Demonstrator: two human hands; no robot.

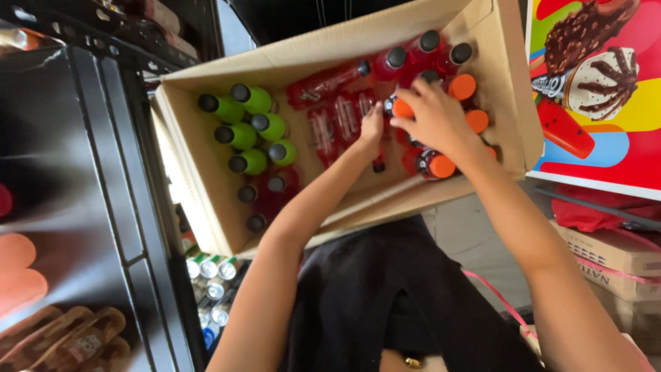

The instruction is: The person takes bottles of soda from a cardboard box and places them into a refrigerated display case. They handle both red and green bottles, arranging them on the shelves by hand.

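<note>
- Orange-capped bottle [401, 107] lies on its side near the middle of the box [206, 179], cap toward the right hand [434, 117], dark end toward the left hand [372, 127].
- Right hand comes in from the lower right, palm down, fingers curled over the orange cap; it grips that end of the bottle.
- Left hand reaches up from below, forearm stretched long across the box's near wall; fingertips sit at the bottle's dark end, just touching it. Whether this hand is closed on anything cannot be told; the fingers are bunched and partly blocked by the right hand.
- More orange caps [462, 87] stand close around the right hand, some half hidden under wrist and palm.
- Red bottles [330, 83] lie flat beside the left hand; black-capped red ones stand at the far corner.
- Green bottles [248, 131] stand grouped at the box's left end, well apart from both hands.
- Black shelf frame [131, 172] at left; its contents are blurred.
- Ice-cream poster [592, 89] at right, cut off by the frame edge.
</note>
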